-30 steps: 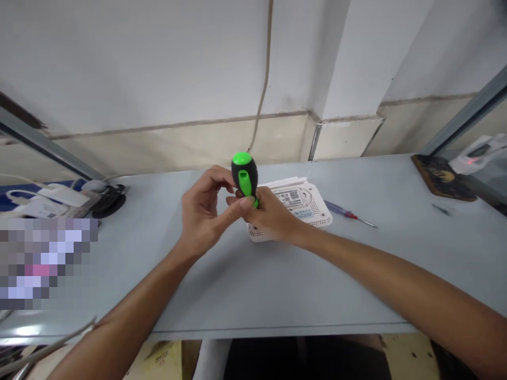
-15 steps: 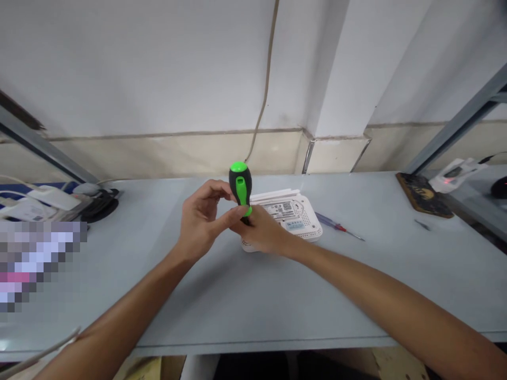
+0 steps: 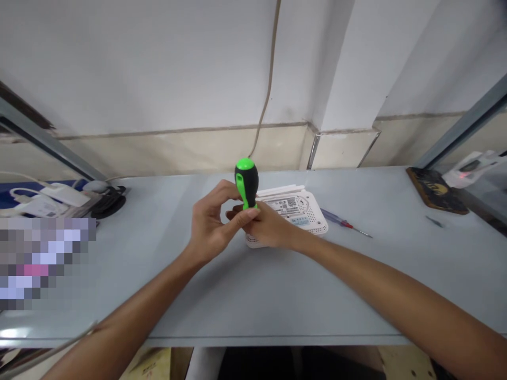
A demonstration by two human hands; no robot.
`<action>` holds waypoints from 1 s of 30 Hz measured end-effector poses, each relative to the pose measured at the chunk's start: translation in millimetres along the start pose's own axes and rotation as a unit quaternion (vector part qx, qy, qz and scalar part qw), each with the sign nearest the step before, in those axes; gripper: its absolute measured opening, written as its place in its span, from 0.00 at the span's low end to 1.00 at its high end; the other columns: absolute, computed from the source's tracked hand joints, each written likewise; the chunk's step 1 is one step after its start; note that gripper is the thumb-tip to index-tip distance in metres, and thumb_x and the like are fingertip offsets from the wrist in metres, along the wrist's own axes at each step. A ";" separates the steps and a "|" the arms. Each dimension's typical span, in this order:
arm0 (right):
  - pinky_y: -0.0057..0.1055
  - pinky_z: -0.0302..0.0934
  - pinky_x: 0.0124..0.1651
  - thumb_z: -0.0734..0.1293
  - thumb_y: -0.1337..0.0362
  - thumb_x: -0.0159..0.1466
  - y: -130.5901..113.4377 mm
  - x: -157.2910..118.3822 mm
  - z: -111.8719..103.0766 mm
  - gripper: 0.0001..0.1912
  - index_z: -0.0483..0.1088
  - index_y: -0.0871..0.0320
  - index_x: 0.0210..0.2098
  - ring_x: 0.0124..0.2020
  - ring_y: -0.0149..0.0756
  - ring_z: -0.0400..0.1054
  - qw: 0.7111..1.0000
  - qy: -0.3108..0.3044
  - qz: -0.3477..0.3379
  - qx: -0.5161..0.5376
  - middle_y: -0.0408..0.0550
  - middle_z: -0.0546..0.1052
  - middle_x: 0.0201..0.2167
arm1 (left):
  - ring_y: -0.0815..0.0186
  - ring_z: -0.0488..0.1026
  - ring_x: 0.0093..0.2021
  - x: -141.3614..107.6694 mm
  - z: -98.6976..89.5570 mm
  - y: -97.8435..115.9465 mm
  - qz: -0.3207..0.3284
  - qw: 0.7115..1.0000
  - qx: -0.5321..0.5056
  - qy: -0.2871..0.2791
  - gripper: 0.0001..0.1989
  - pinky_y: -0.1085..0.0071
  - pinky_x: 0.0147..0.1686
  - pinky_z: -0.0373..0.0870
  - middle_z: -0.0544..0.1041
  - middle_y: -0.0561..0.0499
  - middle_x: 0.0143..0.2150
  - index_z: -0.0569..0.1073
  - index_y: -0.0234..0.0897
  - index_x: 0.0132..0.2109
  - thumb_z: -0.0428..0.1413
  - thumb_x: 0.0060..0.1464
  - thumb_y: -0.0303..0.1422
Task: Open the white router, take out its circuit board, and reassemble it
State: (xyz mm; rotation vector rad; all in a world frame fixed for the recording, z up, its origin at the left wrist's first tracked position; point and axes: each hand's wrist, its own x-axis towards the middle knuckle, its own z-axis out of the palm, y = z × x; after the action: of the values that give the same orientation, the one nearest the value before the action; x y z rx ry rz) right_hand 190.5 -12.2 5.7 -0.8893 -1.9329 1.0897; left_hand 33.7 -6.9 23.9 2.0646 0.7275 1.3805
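Note:
A screwdriver [image 3: 249, 179] with a thick black and green handle stands nearly upright over a white router [image 3: 315, 211]. My left hand [image 3: 208, 227] curls around the handle, its thumb pressed at the handle's lower end. Just below, my right hand [image 3: 273, 224] is closed around the lower part of the screwdriver. The router lies label side up, its antennas folded along the far edge. Both hands hide the screwdriver's shaft and tip, along with the router's left part.
Right of the router lies a thin screwdriver [image 3: 346, 224], with a small dark pointed piece [image 3: 434, 221] farther right. A dark decorated board [image 3: 438, 190] and a white device [image 3: 469, 169] are at the far right. White adapters and cables [image 3: 65, 195] crowd the left, behind a pixelated area.
The screwdriver handle has turned slightly, its green strip now facing more to the left. Both hands keep their grip. The whole view has shifted a little.

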 end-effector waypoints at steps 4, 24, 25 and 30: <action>0.32 0.55 0.34 0.61 0.59 0.69 -2.1 -1.8 -0.5 0.13 0.59 0.55 0.28 0.32 0.34 0.62 1.000 -0.006 0.016 0.020 0.43 0.66 0.27 | 0.57 0.78 0.46 0.7 -1.3 0.1 -0.049 0.993 -0.104 -0.041 0.09 0.59 0.44 0.76 0.81 0.45 0.46 0.85 0.45 0.44 0.67 0.59 0.41; 0.33 0.52 0.31 0.60 0.54 0.71 -2.0 -3.7 4.5 0.17 0.59 0.55 0.28 0.28 0.33 0.62 0.999 0.038 0.032 -0.017 0.42 0.68 0.27 | 0.63 0.78 0.39 8.5 0.8 0.7 -0.082 0.985 -0.153 0.016 0.29 0.64 0.43 0.78 0.81 0.50 0.38 0.80 0.43 0.56 0.75 0.46 0.35; 0.33 0.54 0.32 0.60 0.54 0.71 -1.4 -3.6 4.6 0.15 0.62 0.55 0.31 0.30 0.33 0.64 0.999 0.045 0.017 -0.007 0.43 0.71 0.30 | 0.62 0.78 0.40 8.5 -0.4 -0.5 -0.088 0.982 -0.165 0.001 0.29 0.63 0.44 0.78 0.81 0.50 0.38 0.79 0.44 0.58 0.74 0.49 0.36; 0.33 0.59 0.36 0.63 0.54 0.69 -0.9 -4.7 3.4 0.11 0.66 0.54 0.44 0.36 0.36 0.68 0.998 0.058 0.005 0.009 0.45 0.74 0.38 | 0.60 0.80 0.43 7.5 -4.4 -1.9 -0.108 0.966 -0.217 -0.089 0.24 0.64 0.45 0.79 0.82 0.45 0.44 0.78 0.43 0.61 0.68 0.58 0.39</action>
State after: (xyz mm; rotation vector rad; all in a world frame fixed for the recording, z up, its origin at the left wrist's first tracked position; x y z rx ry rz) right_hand 189.8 -17.9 4.0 -0.9328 -1.8226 1.0387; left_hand 31.8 0.3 28.9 1.6815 0.5025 1.0999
